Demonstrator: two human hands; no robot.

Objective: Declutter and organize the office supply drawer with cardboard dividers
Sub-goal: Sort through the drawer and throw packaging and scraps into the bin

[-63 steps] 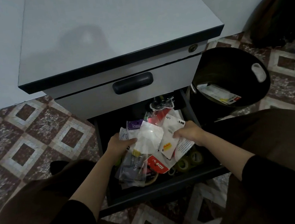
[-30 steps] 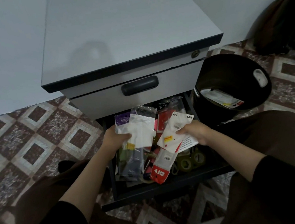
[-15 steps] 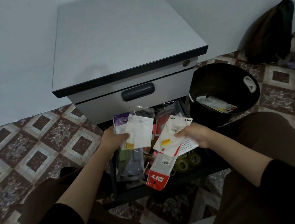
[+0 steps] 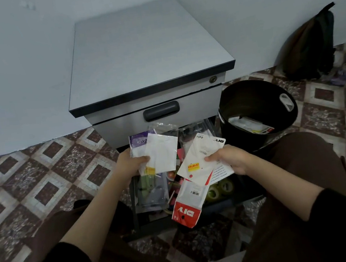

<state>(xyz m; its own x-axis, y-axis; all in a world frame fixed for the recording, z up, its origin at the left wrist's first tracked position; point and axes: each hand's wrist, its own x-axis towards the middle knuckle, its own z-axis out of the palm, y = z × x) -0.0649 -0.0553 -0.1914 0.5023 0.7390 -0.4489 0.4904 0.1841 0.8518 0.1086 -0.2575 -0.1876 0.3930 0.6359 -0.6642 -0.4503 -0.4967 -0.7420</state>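
The grey pedestal cabinet (image 4: pixel 144 54) now sits at centre frame with far more of its top and the wall behind it showing than two seconds ago, when it filled the upper frame. Its upper drawer is closed. The open office supply drawer (image 4: pixel 154 222) below it lies at lower centre. Both bundles of packets, which lay low over the drawer then, are now raised in front of the cabinet face and held apart.

The black wastebasket (image 4: pixel 250 96), at centre right beside the cabinet, holds a piece of white card packaging (image 4: pixel 251 125).

The left hand (image 4: pixel 128 165) grips a bundle with a white sachet (image 4: pixel 161 153) in front and a purple-headed packet (image 4: pixel 140 142) behind. The right hand (image 4: pixel 229 159) pinches white carded packets (image 4: pixel 201 157), from which a red-ended DIY packet (image 4: pixel 187 206) hangs down over the drawer's front.

Inside the drawer lie clear-wrapped packets (image 4: pixel 151 193), small pink and red items too jumbled to name, and tape rolls (image 4: pixel 217 190).
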